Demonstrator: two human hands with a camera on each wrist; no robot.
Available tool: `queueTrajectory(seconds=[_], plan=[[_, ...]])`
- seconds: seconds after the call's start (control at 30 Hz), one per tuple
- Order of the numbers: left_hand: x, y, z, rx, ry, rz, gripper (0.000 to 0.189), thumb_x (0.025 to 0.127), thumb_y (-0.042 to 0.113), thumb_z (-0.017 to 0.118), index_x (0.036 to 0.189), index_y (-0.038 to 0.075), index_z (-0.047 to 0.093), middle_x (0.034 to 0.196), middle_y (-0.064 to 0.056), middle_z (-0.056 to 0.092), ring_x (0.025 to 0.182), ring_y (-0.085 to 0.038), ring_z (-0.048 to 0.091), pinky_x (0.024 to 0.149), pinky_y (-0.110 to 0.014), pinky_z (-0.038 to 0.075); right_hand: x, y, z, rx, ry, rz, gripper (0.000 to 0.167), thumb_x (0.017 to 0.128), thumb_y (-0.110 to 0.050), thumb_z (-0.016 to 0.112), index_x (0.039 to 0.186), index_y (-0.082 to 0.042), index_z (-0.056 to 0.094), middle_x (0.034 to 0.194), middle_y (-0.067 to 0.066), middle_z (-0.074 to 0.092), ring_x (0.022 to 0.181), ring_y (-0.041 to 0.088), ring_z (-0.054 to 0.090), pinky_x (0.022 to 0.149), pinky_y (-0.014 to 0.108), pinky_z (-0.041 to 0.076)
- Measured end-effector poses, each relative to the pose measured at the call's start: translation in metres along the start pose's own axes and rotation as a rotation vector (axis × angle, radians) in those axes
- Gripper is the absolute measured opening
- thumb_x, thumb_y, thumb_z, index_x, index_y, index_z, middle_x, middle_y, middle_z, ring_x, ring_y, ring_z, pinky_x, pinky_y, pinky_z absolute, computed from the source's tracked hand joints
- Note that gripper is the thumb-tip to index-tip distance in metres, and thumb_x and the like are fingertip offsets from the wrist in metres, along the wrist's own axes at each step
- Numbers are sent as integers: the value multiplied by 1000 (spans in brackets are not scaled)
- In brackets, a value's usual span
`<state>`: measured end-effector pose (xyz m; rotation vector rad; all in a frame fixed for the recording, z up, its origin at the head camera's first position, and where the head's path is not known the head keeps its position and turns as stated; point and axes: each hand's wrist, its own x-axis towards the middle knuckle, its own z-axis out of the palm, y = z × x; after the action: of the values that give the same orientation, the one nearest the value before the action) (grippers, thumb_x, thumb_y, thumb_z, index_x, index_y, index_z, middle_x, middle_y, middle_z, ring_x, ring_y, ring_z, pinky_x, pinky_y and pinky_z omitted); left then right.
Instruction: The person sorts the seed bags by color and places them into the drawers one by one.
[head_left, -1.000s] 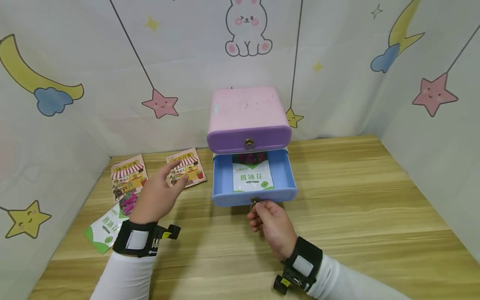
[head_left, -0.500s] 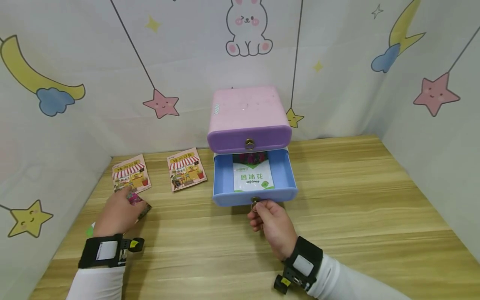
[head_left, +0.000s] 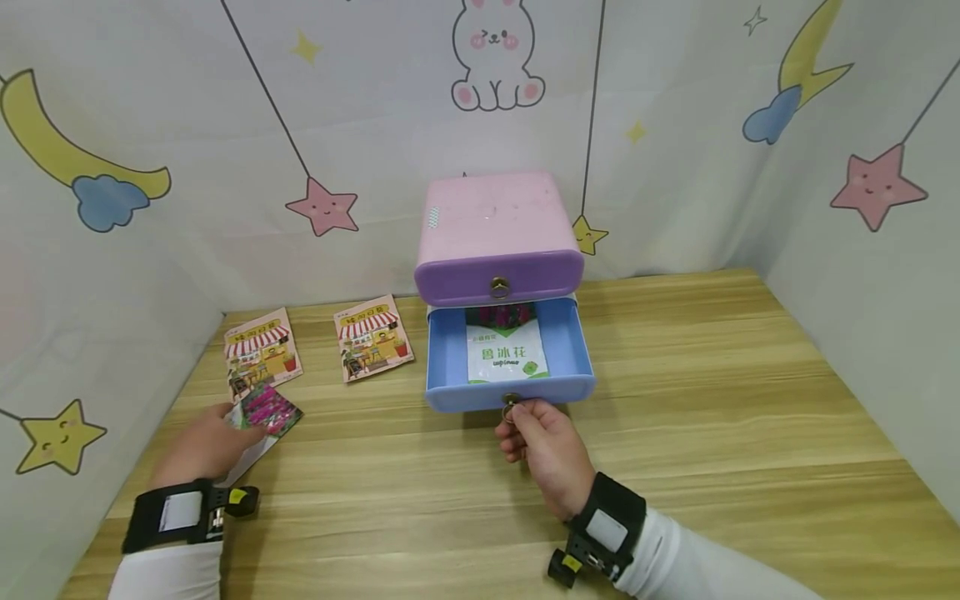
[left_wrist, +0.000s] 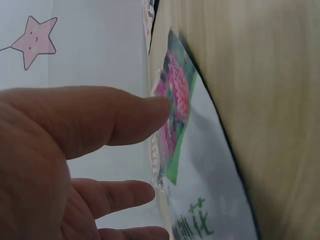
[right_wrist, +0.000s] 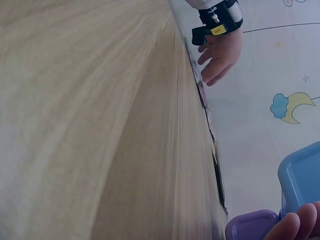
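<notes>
My left hand is over a seed packet with pink flowers, a white lower part and green lettering, at the left of the table. Thumb and fingers are spread apart, the thumb tip right at the flower picture in the left wrist view; the hand hides much of the packet in the head view. My right hand pinches the brass ring pull of the blue drawer, which stands pulled out. Inside the drawer lies a matching white and green seed packet.
Above the blue drawer, the pink cabinet has a closed purple drawer. Two pink packets, a left one and a right one, lie near the back edge. A printed cloth wall stands behind the wooden table.
My left hand has moved left and toward me, from near the pink packets down over the flowered packet. The right hand stays at the ring pull; the drawer has not moved.
</notes>
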<state>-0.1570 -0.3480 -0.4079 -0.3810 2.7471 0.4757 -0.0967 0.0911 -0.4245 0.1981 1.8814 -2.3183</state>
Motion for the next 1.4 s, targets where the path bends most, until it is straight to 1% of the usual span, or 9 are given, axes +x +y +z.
queueTrajectory(seconds=[0.07, 0.17, 0.23, 0.43, 0.63, 0.87, 1.07, 1.2, 1.4], plan=[[0, -1, 0, -4, -5, 3, 97, 97, 54, 65, 151, -20, 32, 143, -47, 47, 109, -53, 59, 84, -59, 56, 0, 1, 0, 1, 1, -4, 20, 111, -14, 47, 105, 1, 60, 90, 4, 68, 77, 15, 61, 68, 27, 53], [1, -2, 0, -7, -10, 4, 93, 96, 49, 68, 149, -20, 35, 139, -46, 51, 101, -45, 59, 79, -53, 56, 0, 1, 0, -2, 4, -7, 21, 111, -15, 48, 105, 0, 60, 90, 4, 68, 77, 15, 61, 68, 28, 53], [2, -4, 1, -5, -13, 0, 95, 95, 49, 69, 149, -21, 35, 139, -46, 51, 101, -45, 59, 79, -53, 56, 0, 1, 0, -5, 4, -8, 21, 111, -15, 48, 105, 1, 60, 90, 4, 68, 77, 15, 61, 68, 28, 53], [4, -6, 2, -6, -20, -23, 96, 96, 47, 69, 152, -20, 30, 145, -47, 44, 112, -53, 58, 90, -64, 54, 0, 0, 0, -10, 1, -5, 21, 112, -13, 46, 104, 1, 60, 89, 4, 68, 77, 15, 62, 69, 27, 54], [2, -6, 0, -21, -19, -26, 93, 95, 42, 71, 152, -19, 31, 143, -46, 48, 109, -51, 61, 82, -58, 56, 0, 0, 0, -11, 3, -7, 21, 112, -14, 46, 105, 1, 60, 89, 4, 68, 77, 15, 62, 68, 27, 54], [-1, -5, -1, -22, -11, -19, 95, 93, 40, 75, 151, -21, 31, 143, -47, 46, 111, -53, 61, 81, -57, 57, 0, 0, 1, -12, 7, -12, 21, 112, -15, 47, 106, 1, 60, 90, 4, 68, 77, 15, 61, 68, 28, 54], [-2, -4, 0, -10, 12, -33, 95, 92, 39, 77, 150, -22, 32, 142, -48, 46, 110, -54, 60, 83, -59, 56, 1, 1, 1, -4, 0, -17, 21, 112, -15, 47, 105, 1, 60, 89, 3, 68, 77, 15, 60, 67, 28, 54], [-2, -5, 0, -2, 25, -32, 90, 91, 38, 78, 147, -21, 38, 136, -46, 53, 104, -50, 62, 79, -55, 55, 0, 1, 1, -1, 0, -17, 21, 111, -15, 47, 105, 1, 60, 89, 3, 68, 77, 15, 61, 68, 28, 53], [-4, -5, -2, 10, 33, -13, 81, 91, 36, 78, 138, -21, 47, 119, -39, 65, 91, -40, 63, 72, -48, 53, 0, 0, 1, -1, 0, -16, 21, 111, -15, 48, 104, 0, 60, 88, 3, 68, 77, 15, 61, 68, 28, 54]])
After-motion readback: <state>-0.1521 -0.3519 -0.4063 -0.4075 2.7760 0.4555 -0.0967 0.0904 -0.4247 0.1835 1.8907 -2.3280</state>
